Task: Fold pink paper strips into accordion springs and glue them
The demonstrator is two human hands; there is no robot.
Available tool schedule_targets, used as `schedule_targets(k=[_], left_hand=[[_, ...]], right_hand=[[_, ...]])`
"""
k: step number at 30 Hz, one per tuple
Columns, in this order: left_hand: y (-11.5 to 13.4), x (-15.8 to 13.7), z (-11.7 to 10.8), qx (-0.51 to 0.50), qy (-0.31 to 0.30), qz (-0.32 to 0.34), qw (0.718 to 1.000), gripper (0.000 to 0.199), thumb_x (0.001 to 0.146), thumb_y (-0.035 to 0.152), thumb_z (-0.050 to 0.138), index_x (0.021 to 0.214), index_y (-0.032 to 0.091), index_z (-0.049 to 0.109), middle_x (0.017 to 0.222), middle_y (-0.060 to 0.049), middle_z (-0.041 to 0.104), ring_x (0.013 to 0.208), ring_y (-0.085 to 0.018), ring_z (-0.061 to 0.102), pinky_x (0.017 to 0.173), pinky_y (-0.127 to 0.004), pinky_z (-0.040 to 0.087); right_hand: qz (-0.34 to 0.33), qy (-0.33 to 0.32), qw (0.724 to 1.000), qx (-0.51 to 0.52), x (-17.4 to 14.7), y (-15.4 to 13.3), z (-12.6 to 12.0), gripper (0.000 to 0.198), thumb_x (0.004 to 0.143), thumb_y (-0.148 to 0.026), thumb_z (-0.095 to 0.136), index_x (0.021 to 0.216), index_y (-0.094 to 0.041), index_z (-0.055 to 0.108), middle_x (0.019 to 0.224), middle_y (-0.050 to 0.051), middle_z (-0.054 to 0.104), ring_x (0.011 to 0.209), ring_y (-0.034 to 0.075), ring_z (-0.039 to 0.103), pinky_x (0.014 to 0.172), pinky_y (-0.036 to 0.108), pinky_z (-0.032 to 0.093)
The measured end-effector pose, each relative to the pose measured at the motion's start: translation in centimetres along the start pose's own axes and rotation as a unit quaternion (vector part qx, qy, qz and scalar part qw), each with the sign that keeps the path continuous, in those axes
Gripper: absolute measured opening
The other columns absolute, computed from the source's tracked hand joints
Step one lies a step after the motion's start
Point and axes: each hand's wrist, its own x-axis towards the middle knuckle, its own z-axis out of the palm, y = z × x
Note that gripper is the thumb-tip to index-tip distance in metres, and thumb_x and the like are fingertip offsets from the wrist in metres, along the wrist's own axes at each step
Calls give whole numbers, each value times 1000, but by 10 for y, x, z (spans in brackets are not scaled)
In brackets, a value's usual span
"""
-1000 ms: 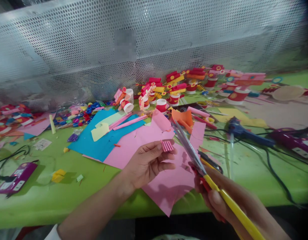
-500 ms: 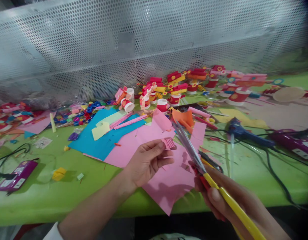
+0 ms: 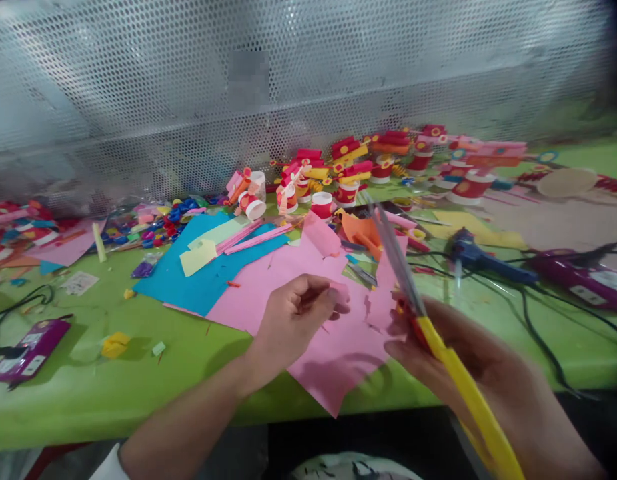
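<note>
Two bare hands, a left hand near the centre of the frame and a right hand at lower right, are held over a bright green tabletop. The left thumb and fingers are pressed together on a small piece of pink paper, just right of centre, much of it hidden by the fingers. The right hand is wrapped around the handles of a large pair of scissors, silver-bladed and yellow-and-red at the grip, the blades angled toward the top of the frame and clear of the pink piece. Whether the blades are parted cannot be told.

Below the left hand lies a large sheet of pink paper, meeting a sheet of blue paper at centre left. On the blue rest a scrap of pale yellow paper and bundles of slim pink strips. A curled piece of orange paper lies right of centre. At right sits a dark blue glue gun; a purple power strip lies at lower left. Across the upper middle, red-and-white cups, several topped with rolled coloured paper, line a perforated grey metal panel.
</note>
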Motion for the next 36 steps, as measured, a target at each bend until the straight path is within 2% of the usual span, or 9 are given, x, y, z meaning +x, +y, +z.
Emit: schedule_targets(k=[5,8,11,16,22,24,26,30,36], left_hand=[[-1,-8,0,113,-30,91,989,20,95,32,64,106,20,75,100,-9,77,93,-21,74,87,-31,58],[-3,-12,-4,181,-12,176,968,23,93,26,66,113,25,77,123,-9,74,119,-24,68,109,-35,48],[-9,-16,-7,199,-40,181,962,31,91,21,67,121,26,74,140,-7,66,137,-24,56,120,-38,37],[-15,-21,-7,166,-62,130,975,34,87,18,72,120,26,76,139,-9,66,138,-27,55,123,-39,34],[-7,-17,2,195,-94,197,956,28,90,18,67,116,25,77,134,-10,68,126,-25,62,112,-40,47],[-5,-14,4,174,-84,178,965,36,91,21,67,127,25,70,136,-11,66,121,-24,65,103,-37,54],[-4,-10,3,148,-87,112,979,41,91,25,68,132,24,67,132,-11,68,112,-22,69,92,-33,58],[-3,0,-3,123,-124,-1,985,22,87,26,73,106,17,79,105,-10,79,97,-21,73,86,-31,59],[-6,5,-10,56,-41,-23,997,22,79,31,82,98,20,81,93,-5,80,83,-16,72,81,-29,59]], right_hand=[[-21,-27,993,109,17,-10,10,57,56,-28,94,107,-28,69,85,0,72,73,17,68,65,23,58],[8,-74,989,124,21,-7,14,53,58,-30,93,103,-24,65,66,-5,63,52,13,58,47,22,50],[39,-126,982,136,21,-5,16,52,63,-38,91,103,-23,62,59,-7,58,43,11,51,39,22,43],[39,-102,982,153,21,-8,19,43,61,-33,93,87,-21,61,60,-8,56,49,8,51,44,18,45],[47,-83,985,143,22,-3,16,51,59,-33,94,99,-22,63,67,-7,62,47,7,50,42,18,42],[31,-89,988,121,23,0,13,51,63,-32,92,105,-23,65,70,-6,64,47,7,50,41,18,41],[-1,-111,989,98,24,4,9,50,65,-31,91,107,-23,66,73,-4,67,54,9,56,46,19,45],[-47,-150,985,65,25,9,6,57,64,-32,92,115,-23,68,83,1,72,75,19,68,64,26,56],[-12,-85,986,140,24,4,10,50,63,-22,92,109,-25,73,83,0,75,72,14,67,68,25,57]])
